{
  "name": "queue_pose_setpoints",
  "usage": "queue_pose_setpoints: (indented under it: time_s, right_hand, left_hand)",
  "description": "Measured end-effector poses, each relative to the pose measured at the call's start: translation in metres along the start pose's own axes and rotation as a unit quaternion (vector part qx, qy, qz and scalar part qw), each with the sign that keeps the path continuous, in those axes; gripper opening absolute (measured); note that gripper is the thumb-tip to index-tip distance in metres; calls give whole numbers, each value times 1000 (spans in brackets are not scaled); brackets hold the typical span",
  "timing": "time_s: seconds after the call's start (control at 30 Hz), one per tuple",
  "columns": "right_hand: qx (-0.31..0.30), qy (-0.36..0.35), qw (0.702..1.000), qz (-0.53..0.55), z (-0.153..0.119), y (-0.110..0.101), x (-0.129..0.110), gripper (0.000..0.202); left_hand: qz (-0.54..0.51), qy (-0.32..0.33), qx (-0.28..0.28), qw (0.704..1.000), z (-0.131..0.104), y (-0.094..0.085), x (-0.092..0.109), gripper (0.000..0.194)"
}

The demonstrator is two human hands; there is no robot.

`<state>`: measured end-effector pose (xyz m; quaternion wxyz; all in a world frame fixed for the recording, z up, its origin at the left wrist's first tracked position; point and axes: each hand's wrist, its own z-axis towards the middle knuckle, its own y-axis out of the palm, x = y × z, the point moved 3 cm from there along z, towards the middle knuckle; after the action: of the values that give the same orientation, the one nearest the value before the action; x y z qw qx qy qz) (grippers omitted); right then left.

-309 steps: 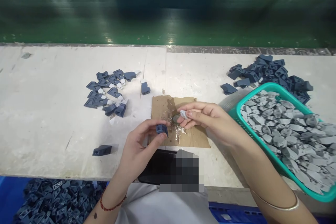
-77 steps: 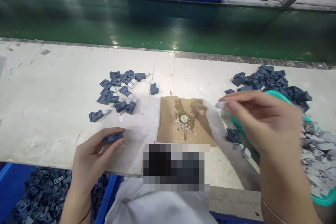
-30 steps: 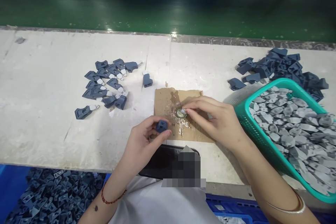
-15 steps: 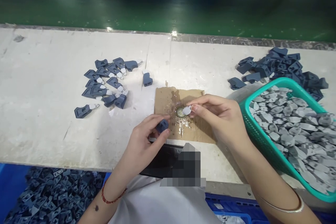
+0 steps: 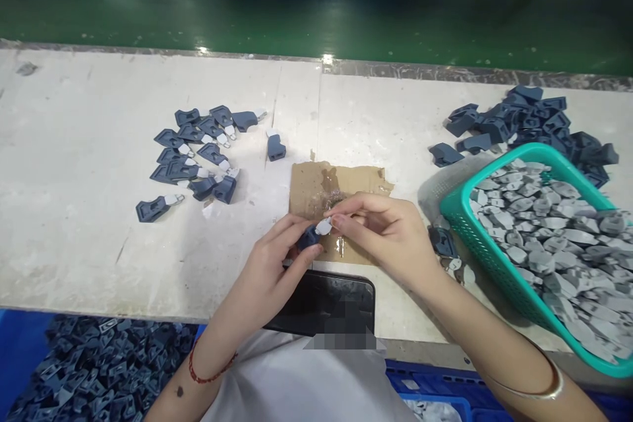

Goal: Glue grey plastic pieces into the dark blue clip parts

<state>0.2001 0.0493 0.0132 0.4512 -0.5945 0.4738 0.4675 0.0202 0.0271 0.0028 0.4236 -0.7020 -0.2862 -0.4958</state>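
My left hand point(image 5: 277, 257) is closed on a dark blue plastic piece point(image 5: 308, 236), pinched between thumb and fingers. Between the thumb and forefinger of my right hand point(image 5: 383, 227) is a small light grey plastic piece point(image 5: 324, 227). Its end meets the blue piece; I cannot tell how deep it sits. Both hands are over the near part of a brown cardboard sheet point(image 5: 309, 179), which carries a wet, shiny patch partly hidden by my right hand. To the left lie several blue pieces point(image 5: 154, 209) with grey pieces joined to them.
A green basket point(image 5: 457, 208) full of grey pieces stands at the right. Behind it is a heap of blue pieces point(image 5: 531, 119). A dark phone point(image 5: 306, 303) lies at the table's near edge. A bin of blue pieces point(image 5: 109, 369) sits below left.
My right hand has moved left and slightly down from the wet patch, bringing the grey piece against the blue piece. My left hand has stayed nearly still.
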Motion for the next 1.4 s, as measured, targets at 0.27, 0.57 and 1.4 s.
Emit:
queue_pose_setpoints:
  time_s: [0.27,0.57,1.4]
  right_hand:
    - [-3,1,1000,-11,-1,3,2,14]
    - [-9,-20,999,-36,-5,2,2,15]
    - [-63,-171,970,-160,-7,2,-9,12]
  left_hand:
    - [2,1,3,1000,1,1,-2,26]
    - [10,0,2,1000,0,0,0,25]
    - [-26,-30,-20,999,-2,-2,13,24]
